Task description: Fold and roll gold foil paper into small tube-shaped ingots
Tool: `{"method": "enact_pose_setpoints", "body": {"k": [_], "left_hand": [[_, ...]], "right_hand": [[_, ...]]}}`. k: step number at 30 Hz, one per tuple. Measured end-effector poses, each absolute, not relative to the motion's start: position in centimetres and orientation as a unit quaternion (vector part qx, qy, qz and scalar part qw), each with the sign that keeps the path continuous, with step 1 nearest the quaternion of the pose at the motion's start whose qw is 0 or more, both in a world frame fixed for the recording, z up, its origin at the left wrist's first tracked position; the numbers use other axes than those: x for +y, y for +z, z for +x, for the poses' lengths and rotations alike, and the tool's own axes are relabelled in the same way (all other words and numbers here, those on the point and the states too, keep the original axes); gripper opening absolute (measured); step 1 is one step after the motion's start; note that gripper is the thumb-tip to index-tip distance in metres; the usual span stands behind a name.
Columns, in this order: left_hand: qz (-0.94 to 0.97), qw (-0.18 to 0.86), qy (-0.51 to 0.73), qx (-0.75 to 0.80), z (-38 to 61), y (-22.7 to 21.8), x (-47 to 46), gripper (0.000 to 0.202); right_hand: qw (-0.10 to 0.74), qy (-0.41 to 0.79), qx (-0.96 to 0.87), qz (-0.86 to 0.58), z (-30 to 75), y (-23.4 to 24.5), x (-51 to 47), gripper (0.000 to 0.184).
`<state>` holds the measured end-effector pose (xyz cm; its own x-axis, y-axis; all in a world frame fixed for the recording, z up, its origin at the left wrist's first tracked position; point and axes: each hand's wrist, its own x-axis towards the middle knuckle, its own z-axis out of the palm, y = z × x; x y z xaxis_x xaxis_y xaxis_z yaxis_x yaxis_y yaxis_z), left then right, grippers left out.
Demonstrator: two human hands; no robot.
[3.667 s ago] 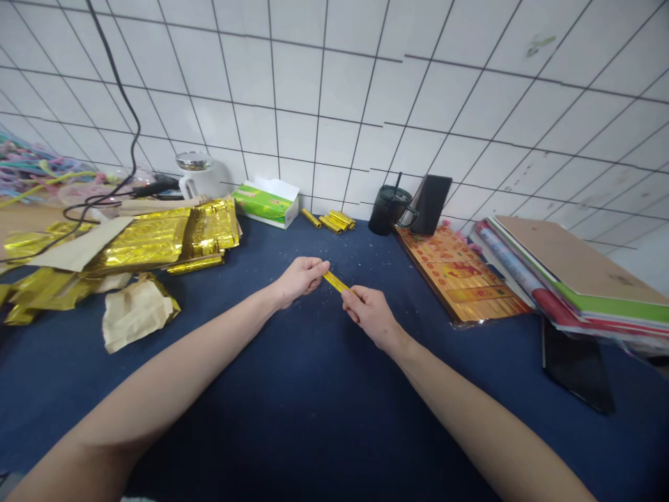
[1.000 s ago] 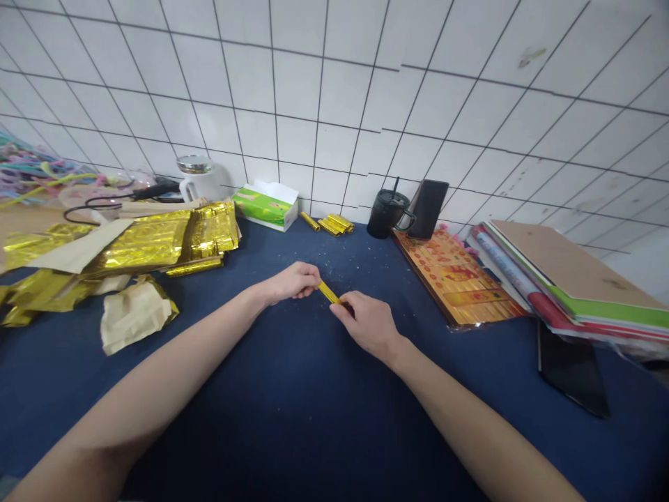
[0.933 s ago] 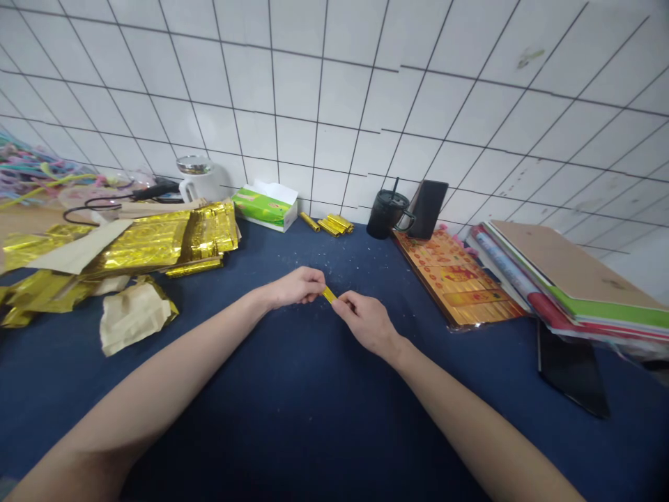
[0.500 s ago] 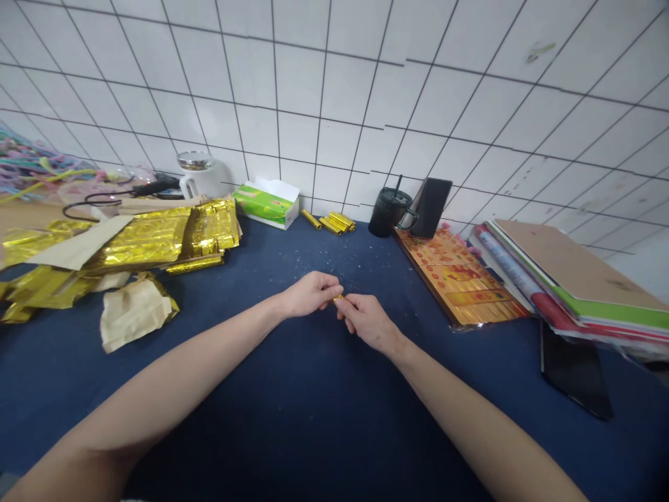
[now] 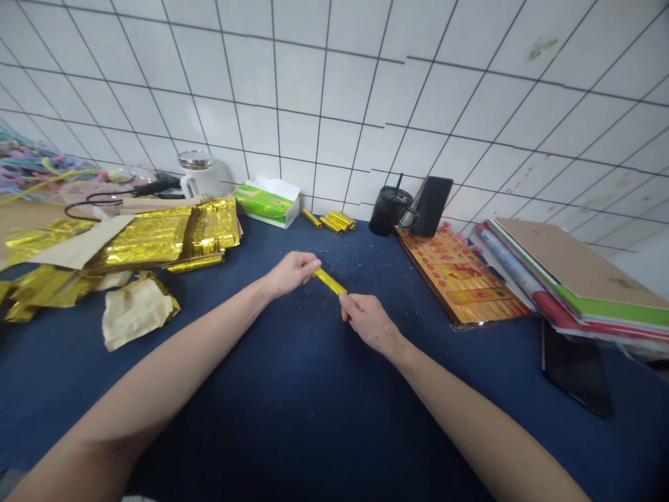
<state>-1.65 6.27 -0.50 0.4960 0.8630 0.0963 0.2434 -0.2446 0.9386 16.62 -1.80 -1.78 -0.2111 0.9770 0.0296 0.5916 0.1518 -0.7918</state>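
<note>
Between my two hands stretches a narrow roll of gold foil paper [image 5: 330,282], slanting down to the right above the dark blue tabletop [image 5: 293,390]. My left hand [image 5: 293,272] pinches its upper left end. The lower right end is gripped by my right hand [image 5: 364,315], between thumb and fingers. Several finished-looking gold rolls [image 5: 339,222] lie by the wall, with one single gold roll [image 5: 312,218] beside them. To the left is a stack of gold foil sheets [image 5: 151,237], and a crumpled beige paper piece [image 5: 136,312] rests in front of it.
At the back stand a white mug [image 5: 201,176], a green tissue box [image 5: 267,202], a dark cup with a straw [image 5: 389,209] and a leaning phone [image 5: 433,206]. An orange-gold printed packet [image 5: 465,279], piled folders [image 5: 590,265] and a black flat device [image 5: 575,369] occupy the right.
My left hand has moved left and slightly up, away from my right hand. More of the gold roll now shows between them; my right hand has barely moved.
</note>
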Motion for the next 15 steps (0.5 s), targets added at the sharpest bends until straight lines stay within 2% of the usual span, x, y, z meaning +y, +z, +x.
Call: {"method": "enact_pose_setpoints", "body": {"k": [3, 9, 15], "left_hand": [[0.697, 0.489, 0.353, 0.388, -2.2, -0.3, 6.6, 0.039], [0.668, 0.543, 0.322, 0.394, -1.5, -0.6, 6.3, 0.040], [0.664, 0.563, 0.294, 0.394, -0.8, -0.7, 5.8, 0.038]], "right_hand": [[0.307, 0.335, -0.701, -0.549, 16.5, -1.9, -1.9, 0.041], [0.389, 0.404, -0.643, -0.521, 16.6, -1.7, -1.6, 0.038], [0.380, 0.380, -0.654, -0.532, 16.8, -2.2, -1.2, 0.030]]}}
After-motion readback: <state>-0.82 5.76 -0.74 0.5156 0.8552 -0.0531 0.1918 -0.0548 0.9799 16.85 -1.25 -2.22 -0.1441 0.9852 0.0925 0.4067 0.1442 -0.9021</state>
